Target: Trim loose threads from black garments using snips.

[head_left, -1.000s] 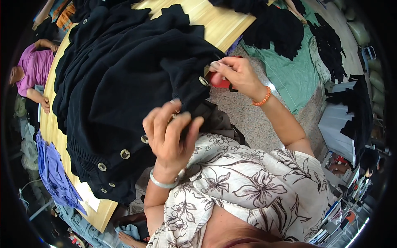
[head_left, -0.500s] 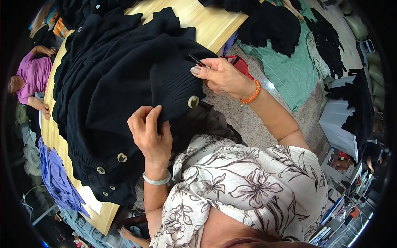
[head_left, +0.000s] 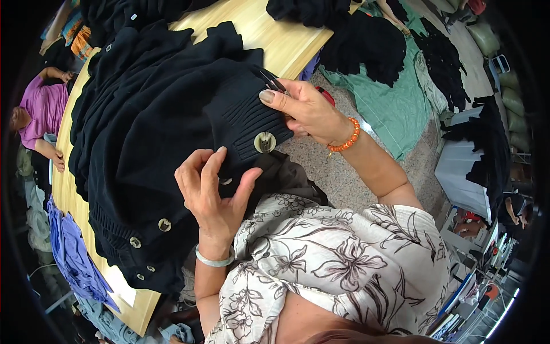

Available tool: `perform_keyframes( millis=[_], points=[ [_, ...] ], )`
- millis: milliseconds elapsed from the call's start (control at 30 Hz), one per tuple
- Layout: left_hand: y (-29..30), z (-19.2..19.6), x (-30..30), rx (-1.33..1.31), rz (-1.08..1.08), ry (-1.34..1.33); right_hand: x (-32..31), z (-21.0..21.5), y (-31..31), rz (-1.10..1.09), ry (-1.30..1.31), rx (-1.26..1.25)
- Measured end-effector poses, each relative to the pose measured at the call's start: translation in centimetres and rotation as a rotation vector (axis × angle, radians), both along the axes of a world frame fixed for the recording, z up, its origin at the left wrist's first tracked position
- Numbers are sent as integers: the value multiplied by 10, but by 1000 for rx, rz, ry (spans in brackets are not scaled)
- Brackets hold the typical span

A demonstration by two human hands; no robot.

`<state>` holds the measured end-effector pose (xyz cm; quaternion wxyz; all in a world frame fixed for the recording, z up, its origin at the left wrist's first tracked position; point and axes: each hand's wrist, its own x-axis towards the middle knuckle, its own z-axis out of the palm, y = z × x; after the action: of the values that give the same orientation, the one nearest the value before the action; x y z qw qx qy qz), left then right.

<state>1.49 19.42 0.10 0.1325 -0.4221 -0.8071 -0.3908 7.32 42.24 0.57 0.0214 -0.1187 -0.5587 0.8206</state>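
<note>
A black knit cardigan (head_left: 166, 120) with ribbed edging lies spread over the table's front edge. Its large pale-and-dark button (head_left: 264, 143) shows at the ribbed band between my hands. My right hand (head_left: 306, 109) is closed around thread snips (head_left: 274, 82), whose dark narrow tips point up and left over the ribbing; their handles are hidden in my palm. My left hand (head_left: 212, 192) is open at the lower side of the band, with thumb and fingers apart and fingertips against the knit. Another button (head_left: 226, 180) shows partly behind this hand.
The wooden table (head_left: 286, 43) carries more black garments (head_left: 134, 20). Purple cloth (head_left: 74, 252) hangs on its left side, near a person in a purple top (head_left: 46, 112). Green cloth (head_left: 384, 109) and black knits (head_left: 369, 49) lie beyond, near a pale bin (head_left: 461, 169) at right.
My left thumb has spread away from the fingers, uncovering a button behind it. The large button now faces up more fully. My right hand still grips the snips; the whole view has shifted slightly.
</note>
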Motion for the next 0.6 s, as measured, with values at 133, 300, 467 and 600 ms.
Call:
perform_keyframes(
  millis=[133, 300, 467, 600],
  points=[
    [11, 6, 3, 123, -102, 55, 0, 9, -6, 0, 15, -12],
    [26, -2, 0, 219, -124, 41, -2, 9, -16, -22, 28, -9],
    [26, -5, 1, 319, -105, -34, 0, 15, -24, -48, 62, -52],
    [21, -6, -2, 352, -68, -76, 0, 23, -29, -27, 70, -79]
  ],
)
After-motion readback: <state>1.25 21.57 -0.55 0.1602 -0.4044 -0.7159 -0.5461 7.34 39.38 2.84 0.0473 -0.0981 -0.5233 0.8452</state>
